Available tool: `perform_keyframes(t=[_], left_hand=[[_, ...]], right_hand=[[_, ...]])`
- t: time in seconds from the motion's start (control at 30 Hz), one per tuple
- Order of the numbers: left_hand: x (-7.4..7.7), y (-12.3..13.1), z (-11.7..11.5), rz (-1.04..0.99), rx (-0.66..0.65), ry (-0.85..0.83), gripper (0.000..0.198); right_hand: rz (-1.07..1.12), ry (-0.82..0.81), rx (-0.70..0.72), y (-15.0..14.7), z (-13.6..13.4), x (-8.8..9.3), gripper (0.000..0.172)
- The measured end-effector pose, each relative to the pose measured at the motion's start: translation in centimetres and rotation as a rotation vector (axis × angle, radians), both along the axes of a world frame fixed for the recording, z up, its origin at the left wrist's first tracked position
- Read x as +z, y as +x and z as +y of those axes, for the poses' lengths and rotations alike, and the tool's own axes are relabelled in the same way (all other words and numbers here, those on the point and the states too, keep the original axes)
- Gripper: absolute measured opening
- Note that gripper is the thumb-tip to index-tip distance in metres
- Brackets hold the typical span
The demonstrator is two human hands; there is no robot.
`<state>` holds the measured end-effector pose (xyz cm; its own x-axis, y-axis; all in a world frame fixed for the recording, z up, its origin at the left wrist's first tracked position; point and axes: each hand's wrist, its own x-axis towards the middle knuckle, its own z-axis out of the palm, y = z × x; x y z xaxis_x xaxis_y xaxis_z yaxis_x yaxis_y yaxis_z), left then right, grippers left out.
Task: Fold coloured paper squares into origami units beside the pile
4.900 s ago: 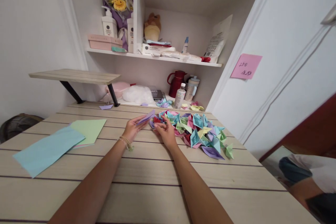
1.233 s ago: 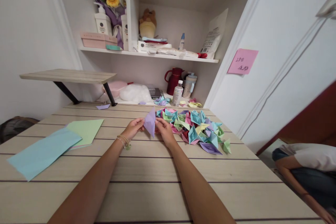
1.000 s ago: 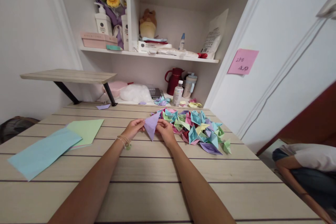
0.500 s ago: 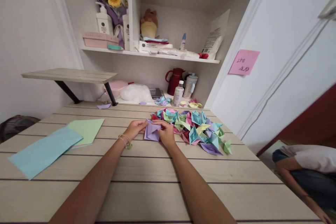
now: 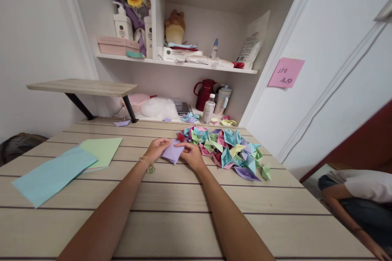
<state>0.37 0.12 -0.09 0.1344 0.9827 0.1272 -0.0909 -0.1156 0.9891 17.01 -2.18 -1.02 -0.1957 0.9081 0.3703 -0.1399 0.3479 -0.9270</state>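
1. Nearest to the camera, well in front of the pile of folded paper pieces (image 5: 226, 151), both forearms reach out over the bare wooden table (image 5: 183, 208). A beaded bracelet (image 5: 149, 164) sits on the left wrist.
2. Just left of the pile, the left hand (image 5: 159, 149) and right hand (image 5: 191, 155) meet on a lilac paper (image 5: 172, 153). It lies low against the table, partly folded. Each hand has its fingers closed on one side of it, left on the left edge and right on the upper right edge.
3. The lilac paper looks feather-light, thin and limp where it is single, and stiffer along its creases. It probably slides easily on the smooth wood and creases for good under a careless squeeze. Edges and corners, pinched between fingertips, seem the best hold.
4. Well left of the pile lie flat sheets: a green sheet (image 5: 102, 151) and, overlapping it, a light blue sheet (image 5: 52, 173).
5. Behind the pile, against the wall, stand a small bottle (image 5: 209, 109) and a red jug (image 5: 204, 94).
6. Right of the pile and below the table's edge, another person (image 5: 361, 195) crouches.
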Motion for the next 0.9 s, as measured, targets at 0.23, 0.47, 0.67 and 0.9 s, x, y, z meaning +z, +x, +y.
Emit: perform_keyframes(t=[0.23, 0.47, 0.67, 0.9], left_hand=[[0.02, 0.11, -0.04, 0.018, 0.056, 0.019, 0.043], [0.18, -0.02, -0.04, -0.155, 0.018, 0.023, 0.055], [-0.02, -0.06, 0.18, -0.148, -0.008, 0.025, 0.035], [-0.65, -0.43, 0.48, -0.071, -0.006, -0.025, 0.038]], right_hand=[[-0.014, -0.117, 0.052, 0.04, -0.15, 0.02, 0.033], [0.04, -0.113, 0.033, -0.07, -0.24, 0.39, 0.042], [0.037, -0.096, 0.022, -0.06, -0.35, 0.67, 0.043], [0.035, -0.097, 0.079, -0.01, -0.5, 0.7, 0.056]])
